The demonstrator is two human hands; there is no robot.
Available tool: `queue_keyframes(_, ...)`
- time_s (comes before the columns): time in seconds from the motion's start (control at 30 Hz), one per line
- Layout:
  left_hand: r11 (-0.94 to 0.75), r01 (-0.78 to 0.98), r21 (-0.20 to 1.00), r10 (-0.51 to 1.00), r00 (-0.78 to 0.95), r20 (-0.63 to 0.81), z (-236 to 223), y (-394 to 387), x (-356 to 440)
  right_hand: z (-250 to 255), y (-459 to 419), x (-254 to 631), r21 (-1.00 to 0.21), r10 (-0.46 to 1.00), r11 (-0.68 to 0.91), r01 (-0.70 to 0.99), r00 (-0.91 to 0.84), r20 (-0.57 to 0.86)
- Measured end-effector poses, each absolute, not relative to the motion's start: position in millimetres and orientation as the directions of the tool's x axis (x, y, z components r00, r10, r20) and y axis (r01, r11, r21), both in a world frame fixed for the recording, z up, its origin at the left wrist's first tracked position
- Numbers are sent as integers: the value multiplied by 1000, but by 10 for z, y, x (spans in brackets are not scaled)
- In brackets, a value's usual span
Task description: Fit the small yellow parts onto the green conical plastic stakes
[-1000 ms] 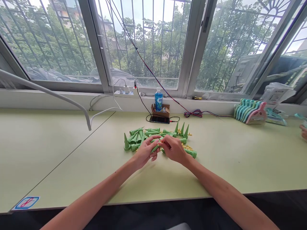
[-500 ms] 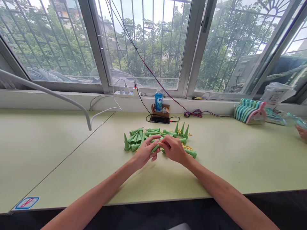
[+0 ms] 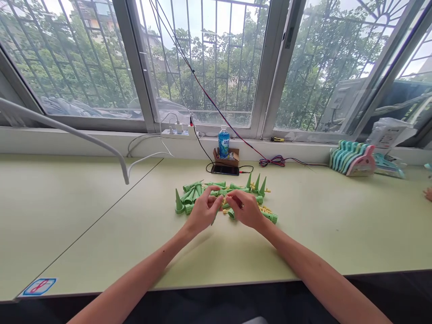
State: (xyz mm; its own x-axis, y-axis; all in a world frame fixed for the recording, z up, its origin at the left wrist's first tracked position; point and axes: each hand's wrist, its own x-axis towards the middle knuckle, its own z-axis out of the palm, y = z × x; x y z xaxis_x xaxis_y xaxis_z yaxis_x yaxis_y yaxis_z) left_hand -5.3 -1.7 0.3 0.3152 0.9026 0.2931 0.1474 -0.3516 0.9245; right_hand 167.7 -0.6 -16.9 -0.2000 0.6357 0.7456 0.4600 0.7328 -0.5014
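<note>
My left hand [image 3: 202, 211] is closed around a green plastic watering spike, mostly hidden by the fingers, its narrow end [image 3: 213, 220] showing below the palm. Close to its right, my right hand [image 3: 248, 210] has thumb and forefinger pinched together near the left fingertips. Whatever the pinch holds is too small to make out, though yellow shows between the hands. Around and behind both hands lies a pile of green spikes [image 3: 189, 197], with three standing upright at its right rear [image 3: 257, 183]. Small yellow plastic pieces [image 3: 266, 209] lie beside my right hand.
Behind the pile, a phone [image 3: 225, 170] lies plugged into a cable before a cardboard box [image 3: 236, 157] holding a blue bottle [image 3: 223, 143]. Bundled wires [image 3: 272, 160] and a row of pastel plastic pieces [image 3: 351, 158] stand farther right. A white cable [image 3: 101, 143] arches at left.
My left hand has turned, so the green spike now points downward. The fingertips of both hands have drawn slightly apart. At the far right, another person's hand has moved mostly out of view.
</note>
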Motion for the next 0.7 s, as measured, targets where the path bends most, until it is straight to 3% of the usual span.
queue_keyframes(0.13, -471, 342, 813, 877, 280, 390, 0, -23, -72, -152, 38, 1735, -537, 669, 684, 494, -132, 731)
queue_keyframes(0.43, -459, 552, 696, 888, 318, 333, -87, -62, -48, -179, 123, 1797, -551, 711, 634, 543, -129, 691)
queue_keyframes(0.7, -423, 822, 381, 898, 327, 293, -63, -43, -79, -200, 127, 1787, -546, 718, 653, 526, -200, 667)
